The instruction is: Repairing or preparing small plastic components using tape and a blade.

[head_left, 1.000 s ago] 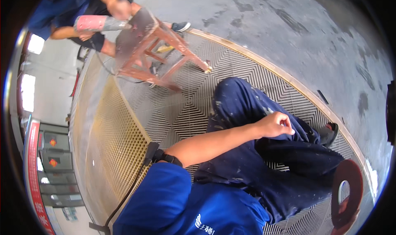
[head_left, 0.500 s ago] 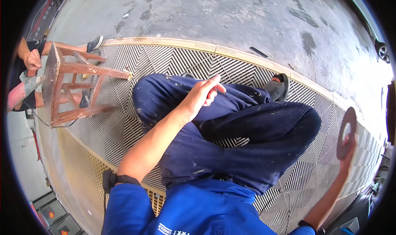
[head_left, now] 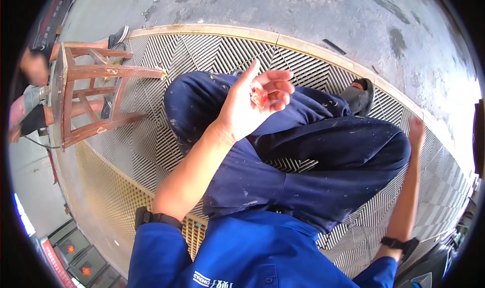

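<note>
Since the brown disc is no longer showing at my blurred right hand (head_left: 417,132), whose grip I cannot tell, I am apparently centring my handling on the small red piece (head_left: 258,97) lying in my upturned, loosely spread left hand (head_left: 251,100).

1. A small thing (head_left: 259,97) in the left hand (head_left: 247,101) is showing red with pale flecks.
2. The shirt (head_left: 242,242) is glowing bright blue and carrying white print.
3. The trousers (head_left: 242,182) are showing dark navy, speckled with pale spots.
4. The stool (head_left: 65,101) is showing reddish brown.
5. The floor tiles (head_left: 146,101) are repeating dark-and-pale stripes in nested diamonds.
6. The edging strip (head_left: 227,31) is showing tan, the mesh panel (head_left: 121,187) yellowish.
7. The concrete (head_left: 298,15) is showing grey with darker patches.
</note>
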Demonstrator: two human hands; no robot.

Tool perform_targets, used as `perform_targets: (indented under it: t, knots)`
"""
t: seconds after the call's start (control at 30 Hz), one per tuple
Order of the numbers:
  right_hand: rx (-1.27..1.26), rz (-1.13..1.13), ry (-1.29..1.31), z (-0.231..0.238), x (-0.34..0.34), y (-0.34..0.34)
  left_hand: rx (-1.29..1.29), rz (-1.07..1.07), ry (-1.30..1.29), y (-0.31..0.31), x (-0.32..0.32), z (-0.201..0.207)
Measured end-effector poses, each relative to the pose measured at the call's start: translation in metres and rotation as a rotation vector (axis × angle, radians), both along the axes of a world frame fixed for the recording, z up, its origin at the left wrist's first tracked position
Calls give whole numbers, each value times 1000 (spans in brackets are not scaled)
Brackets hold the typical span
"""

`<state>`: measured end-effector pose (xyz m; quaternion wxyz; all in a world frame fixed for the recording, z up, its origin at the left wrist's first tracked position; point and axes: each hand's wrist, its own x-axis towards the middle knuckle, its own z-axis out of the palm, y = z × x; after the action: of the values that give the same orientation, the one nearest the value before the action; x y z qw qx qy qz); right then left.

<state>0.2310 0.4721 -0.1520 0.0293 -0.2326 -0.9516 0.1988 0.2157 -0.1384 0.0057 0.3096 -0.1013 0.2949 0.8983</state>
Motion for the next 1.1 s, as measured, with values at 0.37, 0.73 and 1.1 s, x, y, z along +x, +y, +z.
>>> perform_targets:
  t: [0.37,0.73,1.1]
  knots:
    - [-67,609,-51,46,-230,-228,393,65,-50,42,-3,8]
    - [-152,600,124,-92,-200,-251,47,70,31,36,-12,-7]
    - [116,673,179,-117,-218,-251,-153,77,167,35,7,-6]
